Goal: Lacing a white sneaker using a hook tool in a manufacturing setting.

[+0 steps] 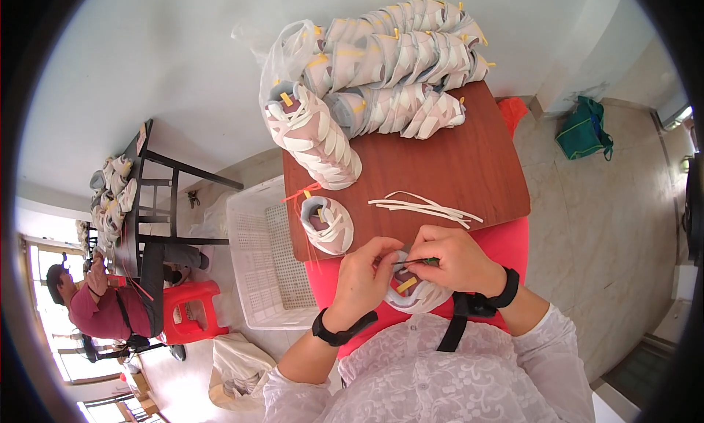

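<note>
A pale pink and white shoe upper (433, 300) with a yellow tab rests at my lap, partly covered by my hands. My right hand (458, 258) is closed on a thin dark hook-like tool with a green handle (433, 261), its shaft pointing left over the shoe. Fingers pinched together, my left hand (364, 272) meets the tool's tip at the shoe's edge; what it pinches is hidden. On the table just beyond lie several loose white shoelaces (425, 206). A laced shoe upper (328, 226) stands at the table's left front corner.
Nested rows of shoe uppers (400, 60) fill the far side of the brown table (469, 159), with a plastic bag (282, 52) beside them. Left of it stands a white crate (253, 254). Further left, a person (110, 305) sits near a red stool (192, 313). A green bag (583, 129) lies right.
</note>
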A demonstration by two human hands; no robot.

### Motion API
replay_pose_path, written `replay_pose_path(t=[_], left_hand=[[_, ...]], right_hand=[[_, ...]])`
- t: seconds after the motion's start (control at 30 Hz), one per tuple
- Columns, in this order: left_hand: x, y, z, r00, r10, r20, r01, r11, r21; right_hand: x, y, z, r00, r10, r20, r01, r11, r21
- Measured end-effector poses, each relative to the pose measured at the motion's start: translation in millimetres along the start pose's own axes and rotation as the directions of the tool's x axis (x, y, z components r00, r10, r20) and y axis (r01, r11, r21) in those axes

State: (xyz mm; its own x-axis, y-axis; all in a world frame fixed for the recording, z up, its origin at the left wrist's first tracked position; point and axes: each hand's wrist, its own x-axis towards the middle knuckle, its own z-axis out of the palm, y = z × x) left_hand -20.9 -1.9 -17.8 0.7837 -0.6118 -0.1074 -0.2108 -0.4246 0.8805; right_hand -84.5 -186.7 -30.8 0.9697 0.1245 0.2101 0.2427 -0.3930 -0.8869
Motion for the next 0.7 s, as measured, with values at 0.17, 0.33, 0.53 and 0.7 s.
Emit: replay_pose_path(t=[0.17, 0.33, 0.53, 0.7], left_hand=[[1, 0, 0, 0.998, -0.062, 0.029, 0.064, 0.996, -0.063], [5, -14, 2, 0.992, -0.114, 0.058, 0.122, 0.98, -0.16], [9, -22, -3, 0.95, -0.221, 0.221, 0.295, 0.865, -0.406], [8, -23, -7, 0.932, -0.251, 0.263, 0.356, 0.771, -0.528]], right_hand=[[4, -5, -3, 0.998, 0.012, 0.065, -0.007, 0.998, -0.069], [7, -4, -1, 0.988, -0.123, 0.091, 0.144, 0.95, -0.278], [9, -4, -4, 0.959, -0.242, 0.146, 0.278, 0.902, -0.331], [6, -6, -1, 0.943, -0.289, 0.165, 0.329, 0.886, -0.328]])
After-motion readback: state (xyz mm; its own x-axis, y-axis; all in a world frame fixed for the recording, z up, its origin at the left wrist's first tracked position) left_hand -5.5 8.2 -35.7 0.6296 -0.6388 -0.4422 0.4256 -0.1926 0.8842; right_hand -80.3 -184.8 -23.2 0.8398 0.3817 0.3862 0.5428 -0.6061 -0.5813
